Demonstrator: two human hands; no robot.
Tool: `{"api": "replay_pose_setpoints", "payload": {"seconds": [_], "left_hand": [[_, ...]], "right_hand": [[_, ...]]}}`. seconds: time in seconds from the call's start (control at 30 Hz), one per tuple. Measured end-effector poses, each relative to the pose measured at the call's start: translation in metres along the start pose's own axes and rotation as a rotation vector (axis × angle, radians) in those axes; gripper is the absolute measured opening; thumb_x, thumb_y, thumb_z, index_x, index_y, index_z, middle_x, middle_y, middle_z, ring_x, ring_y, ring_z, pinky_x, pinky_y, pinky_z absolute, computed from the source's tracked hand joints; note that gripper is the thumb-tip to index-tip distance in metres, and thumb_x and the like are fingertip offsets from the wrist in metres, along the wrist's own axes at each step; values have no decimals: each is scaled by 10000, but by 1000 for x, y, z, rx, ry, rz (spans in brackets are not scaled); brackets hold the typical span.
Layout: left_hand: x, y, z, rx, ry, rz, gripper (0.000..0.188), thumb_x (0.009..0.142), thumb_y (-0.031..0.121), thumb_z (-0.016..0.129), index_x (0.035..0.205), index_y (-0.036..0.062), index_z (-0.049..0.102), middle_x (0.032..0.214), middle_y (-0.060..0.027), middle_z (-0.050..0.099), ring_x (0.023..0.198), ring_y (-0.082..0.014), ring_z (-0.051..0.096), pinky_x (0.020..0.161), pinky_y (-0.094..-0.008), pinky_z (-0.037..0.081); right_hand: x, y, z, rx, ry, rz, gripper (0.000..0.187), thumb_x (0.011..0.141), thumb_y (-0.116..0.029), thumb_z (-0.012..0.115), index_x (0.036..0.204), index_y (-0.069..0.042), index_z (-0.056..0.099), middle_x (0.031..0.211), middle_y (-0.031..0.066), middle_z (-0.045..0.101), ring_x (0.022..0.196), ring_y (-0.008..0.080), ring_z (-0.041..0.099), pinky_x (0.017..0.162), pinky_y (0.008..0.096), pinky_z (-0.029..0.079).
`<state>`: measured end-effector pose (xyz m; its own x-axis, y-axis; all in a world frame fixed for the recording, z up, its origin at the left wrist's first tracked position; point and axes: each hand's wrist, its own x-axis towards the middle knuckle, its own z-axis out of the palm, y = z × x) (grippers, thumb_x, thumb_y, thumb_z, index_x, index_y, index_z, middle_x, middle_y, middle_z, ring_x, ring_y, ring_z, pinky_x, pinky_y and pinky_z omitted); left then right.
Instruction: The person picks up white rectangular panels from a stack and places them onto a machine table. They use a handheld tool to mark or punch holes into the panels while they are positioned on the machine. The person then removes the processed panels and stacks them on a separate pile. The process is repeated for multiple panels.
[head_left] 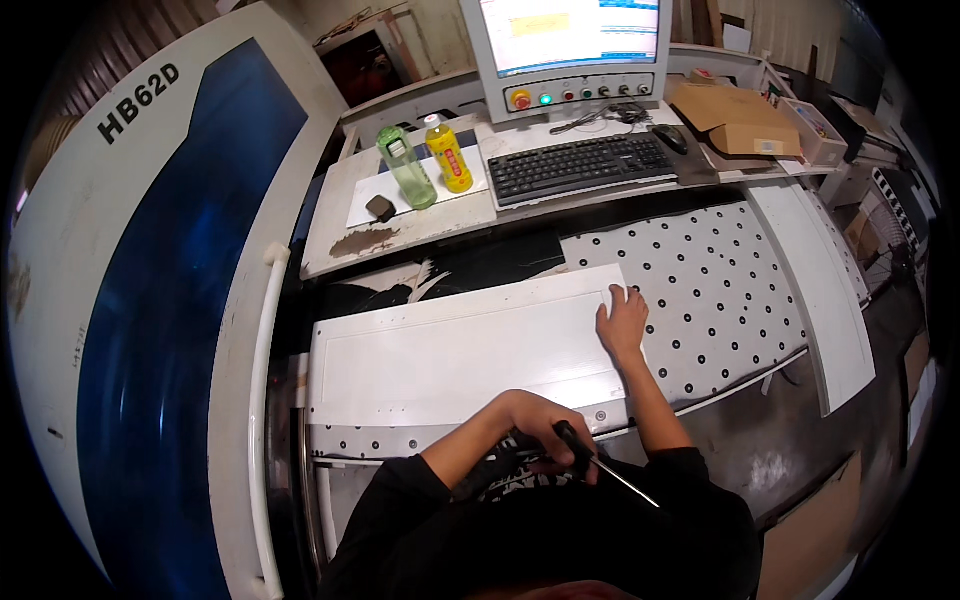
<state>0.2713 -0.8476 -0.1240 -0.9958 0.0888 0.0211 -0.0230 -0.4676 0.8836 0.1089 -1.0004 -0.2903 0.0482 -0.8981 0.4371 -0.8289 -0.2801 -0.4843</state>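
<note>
A long white panel [460,350] with a shallow framed border lies on the machine's bed in front of me. My right hand [625,322] rests at its right end, fingers spread over the edge and corner. Close to my body, my left hand [548,425] is closed around a black-handled tool [572,442]. The tool's long, thin metal shaft points down and to the right; whether it is a screwdriver or an air blow gun I cannot tell.
The dotted grey bed [700,300] extends right of the panel. Beyond it, a ledge carries a keyboard [580,168], a mouse [670,138], a green bottle [408,172], a yellow bottle [450,158] and a cardboard box [735,115]. A large blue-and-white machine housing [180,250] stands left.
</note>
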Motion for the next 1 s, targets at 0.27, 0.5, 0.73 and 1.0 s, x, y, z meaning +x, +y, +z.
{"api": "replay_pose_setpoints", "payload": {"seconds": [0.27, 0.5, 0.73, 1.0], "left_hand": [[70, -14, -27, -222, -178, -40, 458, 938, 363, 695, 1071, -66, 604, 637, -81, 585, 498, -161, 594, 465, -292, 483], [86, -35, -46, -426, -154, -127, 472, 942, 331, 690, 1051, -116, 584, 546, -126, 586, 422, -209, 589, 427, -314, 488], [107, -59, -61, -387, -177, -137, 411, 968, 330, 658, 807, -30, 544, 535, -136, 572, 461, -205, 610, 408, -323, 506], [112, -35, -48, -359, -127, -206, 307, 961, 245, 671, 918, -39, 563, 568, -93, 563, 451, -191, 602, 395, -295, 476]], "right_hand": [[0, 4, -2, 21, 23, -21, 477, 823, -204, 682, 1266, -61, 574, 1253, 258, 529, 1218, 417, 473, 1050, 528, 347], [2, 4, -8, 65, -30, -12, 508, 817, -222, 700, 1275, -42, 574, 1277, 281, 497, 1251, 412, 431, 1070, 532, 310], [-2, 3, -9, 100, -19, -37, 483, 802, -208, 703, 1247, -60, 586, 1276, 271, 487, 1247, 423, 426, 1065, 531, 309], [-2, 7, -8, 101, -4, -30, 468, 808, -195, 697, 1247, -72, 591, 1283, 265, 489, 1249, 421, 432, 1070, 529, 314]]}}
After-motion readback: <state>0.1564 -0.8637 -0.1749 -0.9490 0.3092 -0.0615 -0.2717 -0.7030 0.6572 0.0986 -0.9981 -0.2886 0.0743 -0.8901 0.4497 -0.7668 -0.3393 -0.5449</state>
